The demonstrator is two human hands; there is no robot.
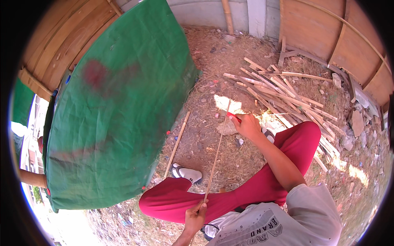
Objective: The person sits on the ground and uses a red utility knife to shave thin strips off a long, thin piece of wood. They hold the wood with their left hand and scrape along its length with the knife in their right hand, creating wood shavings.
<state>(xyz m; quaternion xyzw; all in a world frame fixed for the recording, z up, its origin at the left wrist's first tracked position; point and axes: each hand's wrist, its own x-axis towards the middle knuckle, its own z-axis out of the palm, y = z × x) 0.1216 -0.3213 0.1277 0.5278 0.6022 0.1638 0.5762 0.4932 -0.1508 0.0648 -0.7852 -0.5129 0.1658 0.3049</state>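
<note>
A long, thin wooden strip runs slantwise over my lap, its far end above the ground in front of me. My left hand is closed round its near part, close to my waist. Farther out, my right hand grips a small red tool, which meets the strip near its far end. Whether the tool has a blade is hard to make out. On the ground left of the strip lies another thin wooden stick, beside my sandalled foot.
A heap of split wooden sticks lies ahead to the right. A large green tarpaulin hangs at the left. Wooden panels and a pale wall stand behind. Broken stones lie along the right edge.
</note>
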